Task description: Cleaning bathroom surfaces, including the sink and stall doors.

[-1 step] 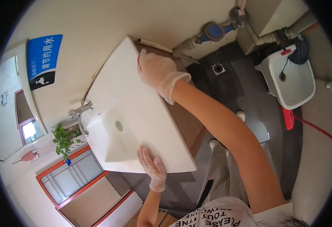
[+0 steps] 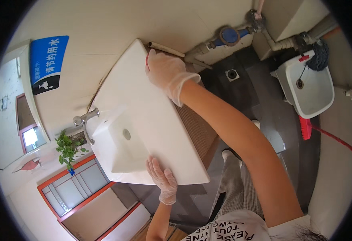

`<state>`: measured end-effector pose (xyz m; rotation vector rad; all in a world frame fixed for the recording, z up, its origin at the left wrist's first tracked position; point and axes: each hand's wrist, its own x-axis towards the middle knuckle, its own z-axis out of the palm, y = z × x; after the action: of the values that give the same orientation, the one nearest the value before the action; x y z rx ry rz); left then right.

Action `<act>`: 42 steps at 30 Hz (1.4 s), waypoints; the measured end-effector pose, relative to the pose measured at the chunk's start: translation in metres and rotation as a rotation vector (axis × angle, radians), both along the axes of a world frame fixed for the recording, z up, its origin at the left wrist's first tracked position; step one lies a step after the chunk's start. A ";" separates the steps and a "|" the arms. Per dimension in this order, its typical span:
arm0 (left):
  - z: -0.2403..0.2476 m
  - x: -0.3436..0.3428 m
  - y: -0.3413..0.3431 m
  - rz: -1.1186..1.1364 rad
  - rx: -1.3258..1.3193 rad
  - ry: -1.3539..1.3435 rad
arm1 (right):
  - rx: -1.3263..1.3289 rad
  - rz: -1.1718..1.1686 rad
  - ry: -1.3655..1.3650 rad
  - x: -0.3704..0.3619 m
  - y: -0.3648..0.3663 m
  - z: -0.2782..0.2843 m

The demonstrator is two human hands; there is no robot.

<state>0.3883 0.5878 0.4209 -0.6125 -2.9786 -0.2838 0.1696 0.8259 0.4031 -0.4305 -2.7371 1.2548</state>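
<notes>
A white washbasin counter [image 2: 160, 120] with a square bowl [image 2: 121, 140] and a chrome tap [image 2: 85, 118] fills the middle. My right hand [image 2: 170, 74], in a thin clear glove, presses flat on the counter's far end by the wall. A sliver of a red cloth [image 2: 147, 60] shows under its fingertips. My left hand [image 2: 162, 180], also gloved, rests with fingers spread on the counter's near edge beside the bowl and holds nothing.
A small green plant [image 2: 67, 148] stands by the tap under a blue wall sign [image 2: 47, 62]. On the dark floor tiles are a floor drain [image 2: 232, 74], a white mop sink [image 2: 308, 88] with a mop, and a red broom [image 2: 306, 128]. Pipes with a blue water meter [image 2: 229, 36] run along the wall.
</notes>
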 end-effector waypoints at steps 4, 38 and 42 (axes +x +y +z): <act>0.004 0.000 0.000 0.016 -0.002 0.003 | 0.377 -0.010 0.014 -0.032 -0.002 0.008; -0.024 0.143 -0.110 0.270 0.533 0.062 | 0.249 -0.162 -0.061 0.291 -0.083 0.000; -0.050 0.269 -0.226 0.641 0.343 -0.111 | 0.164 -0.284 -0.211 0.283 -0.096 -0.005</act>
<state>0.6568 0.3623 0.3713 0.3973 -2.9187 -0.7532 0.4529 0.7295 0.3978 -0.9424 -2.7856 0.9558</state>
